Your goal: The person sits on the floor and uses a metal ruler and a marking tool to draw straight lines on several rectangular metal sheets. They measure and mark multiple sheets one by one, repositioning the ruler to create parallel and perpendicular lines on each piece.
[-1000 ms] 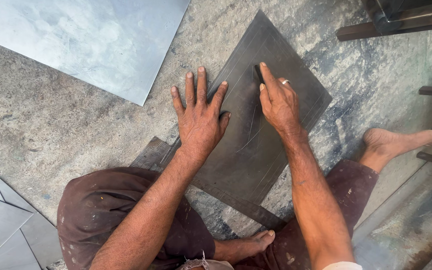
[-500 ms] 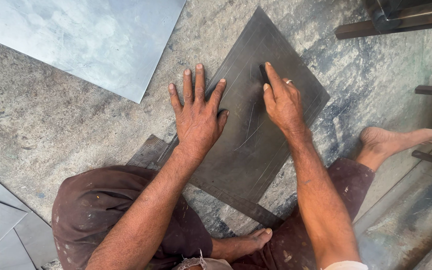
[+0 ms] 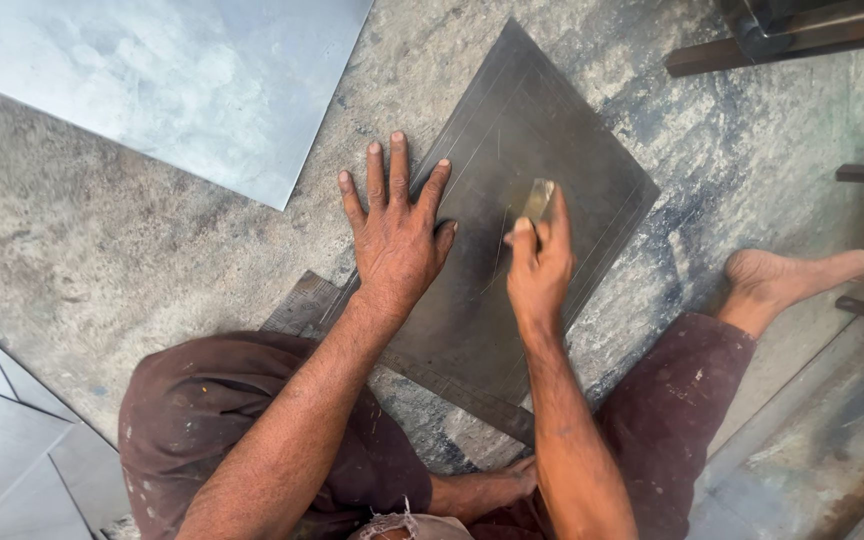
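A dark rectangular metal sheet (image 3: 562, 150) lies tilted on the concrete floor in front of me, with thin scratched lines across it. My left hand (image 3: 392, 235) is pressed flat on its left edge, fingers spread, partly on the floor. My right hand (image 3: 537, 265) is closed around a small flat metal tool (image 3: 537, 198) whose tip touches the sheet near its middle. A long flat steel ruler (image 3: 302, 305) lies under the sheet's near edge and runs on below my right forearm.
A large pale metal sheet (image 3: 182, 80) lies at the upper left. More pale sheets (image 3: 2, 450) are stacked at the lower left. Dark metal bars (image 3: 792, 40) cross the upper right. My right foot (image 3: 802, 275) rests on the floor at the right.
My right hand has drawn back toward me along the sheet and turned, so the tool now shows above the fingers. My left hand has stayed pressed flat.
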